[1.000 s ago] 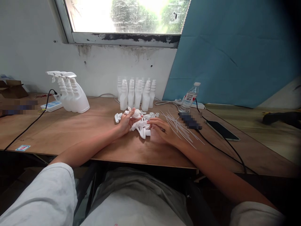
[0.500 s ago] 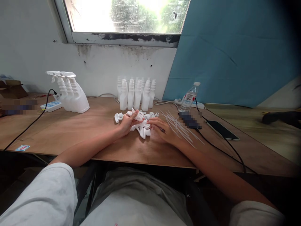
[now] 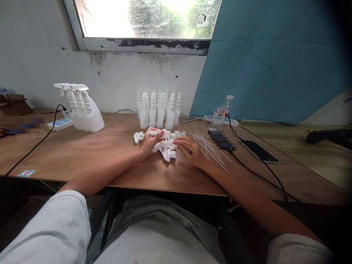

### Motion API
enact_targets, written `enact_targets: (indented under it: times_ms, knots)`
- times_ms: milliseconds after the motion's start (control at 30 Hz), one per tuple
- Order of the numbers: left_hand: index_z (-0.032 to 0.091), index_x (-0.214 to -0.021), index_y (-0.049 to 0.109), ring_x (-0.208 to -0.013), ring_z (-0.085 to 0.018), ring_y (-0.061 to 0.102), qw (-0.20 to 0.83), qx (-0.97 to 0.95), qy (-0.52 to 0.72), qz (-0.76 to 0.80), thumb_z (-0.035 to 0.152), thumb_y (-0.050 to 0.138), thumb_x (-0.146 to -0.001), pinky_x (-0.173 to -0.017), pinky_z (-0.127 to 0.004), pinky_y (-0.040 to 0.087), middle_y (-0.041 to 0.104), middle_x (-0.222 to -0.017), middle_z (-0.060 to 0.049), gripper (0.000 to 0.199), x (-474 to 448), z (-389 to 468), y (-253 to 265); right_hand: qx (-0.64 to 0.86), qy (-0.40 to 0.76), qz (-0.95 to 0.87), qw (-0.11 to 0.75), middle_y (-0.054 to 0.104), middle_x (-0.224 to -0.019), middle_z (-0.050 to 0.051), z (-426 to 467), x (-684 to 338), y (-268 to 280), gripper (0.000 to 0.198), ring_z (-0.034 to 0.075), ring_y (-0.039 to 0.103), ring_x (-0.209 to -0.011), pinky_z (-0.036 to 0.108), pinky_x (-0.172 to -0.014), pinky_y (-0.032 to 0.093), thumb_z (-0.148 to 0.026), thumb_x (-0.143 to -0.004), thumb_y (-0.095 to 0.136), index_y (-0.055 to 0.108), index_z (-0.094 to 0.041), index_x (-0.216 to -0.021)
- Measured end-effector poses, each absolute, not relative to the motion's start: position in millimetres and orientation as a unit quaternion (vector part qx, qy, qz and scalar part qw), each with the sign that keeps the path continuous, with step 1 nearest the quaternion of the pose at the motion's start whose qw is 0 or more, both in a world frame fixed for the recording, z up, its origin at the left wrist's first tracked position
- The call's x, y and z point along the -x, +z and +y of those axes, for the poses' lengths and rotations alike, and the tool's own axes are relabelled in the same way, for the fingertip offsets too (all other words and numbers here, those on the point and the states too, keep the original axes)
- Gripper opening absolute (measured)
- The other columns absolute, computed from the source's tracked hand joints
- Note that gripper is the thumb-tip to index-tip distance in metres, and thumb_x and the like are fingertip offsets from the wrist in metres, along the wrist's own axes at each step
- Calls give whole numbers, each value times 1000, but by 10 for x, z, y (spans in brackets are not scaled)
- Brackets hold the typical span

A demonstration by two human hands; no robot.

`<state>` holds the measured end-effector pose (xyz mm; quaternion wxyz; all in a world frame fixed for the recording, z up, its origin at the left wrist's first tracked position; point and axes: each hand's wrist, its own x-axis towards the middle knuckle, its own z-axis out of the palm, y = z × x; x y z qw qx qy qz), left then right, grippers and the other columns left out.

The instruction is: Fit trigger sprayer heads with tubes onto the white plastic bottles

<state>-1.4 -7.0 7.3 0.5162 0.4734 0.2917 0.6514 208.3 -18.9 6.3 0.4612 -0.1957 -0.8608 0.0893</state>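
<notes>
Holding white spray head (image 3: 154,133) in left hand (image 3: 150,143), over loose parts (image 3: 167,151) on table (image 3: 165,179); pinching thin tool (image 3: 190,151) in right hand (image 3: 193,147), with tip close by. Apparently mid tool-work on it — calling next for steady grip, careful aim.

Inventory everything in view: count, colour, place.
Sprayer bottles: three, white, left
Topless bottles: several, white, back
Spray parts: many, white, centre
Rings: several, white, beyond spray parts
Thin tubes: many, white, right
Water bottle: one, clear, back right
Phone: one, dark, right
Blurred items: two, dark, left, right
Power strips: two, white, back
Cables: several, black, white, tabletop
Box: one, brown, far left
Window: one, grey frame, top
Curtain: one, blue, right
Table: one, brown, foreground
Left hand: one, holding spray part
Right hand: one, holding thin tool
</notes>
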Motion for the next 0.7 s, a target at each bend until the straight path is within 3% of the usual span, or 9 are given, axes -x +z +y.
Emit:
enact_targets:
  times_ms: [167,267,367,467,600,700]
  knots:
    - [18,-89,49,-84,-15,66,522,-496,627,296,39,81,-72,-91,-41,56,58,-92,-2,41,14,-110,102,235,34,-845,479,61,-114,9,-82,-2120,23,23,22,59,-112,41,-98,48,-25,-97,46,64,-24,-111]
    - [18,-92,53,-86,-18,65,435,-577,608,331,38,77,-75,-87,-37,54,61,-92,-3,36,79,-85,150,298,60,-812,499,64,-108,8,-6,-2166,25,22,20,63,-97,38,-89,51,-31,-96,48,66,-22,-104]
    - [20,-94,57,-95,-21,63,296,-674,578,352,28,75,-73,-91,-33,48,65,-99,-6,29,187,-4,183,405,150,-743,511,67,-92,5,86,-2236,27,27,13,59,-61,30,-64,53,-38,-94,48,67,-19,-94]
    - [21,-96,59,-101,-23,60,202,-730,543,363,20,70,-70,-92,-31,44,63,-107,-7,28,288,105,167,501,274,-643,511,65,-80,4,179,-2313,24,30,10,50,-42,25,-42,43,-44,-90,51,66,-17,-88]
    - [19,-104,57,-89,-20,57,128,-776,467,403,16,60,-73,-83,-31,44,60,-108,-7,32,378,241,88,511,436,-538,510,67,-84,6,235,-2369,29,26,10,57,-45,22,-38,42,-39,-81,63,59,-17,-96]
    - [19,-106,56,-88,-19,56,127,-793,433,410,15,58,-71,-82,-30,44,58,-110,-8,36,429,314,26,473,470,-536,518,68,-100,9,222,-2358,36,32,11,63,-52,21,-42,47,-36,-77,67,57,-19,-102]
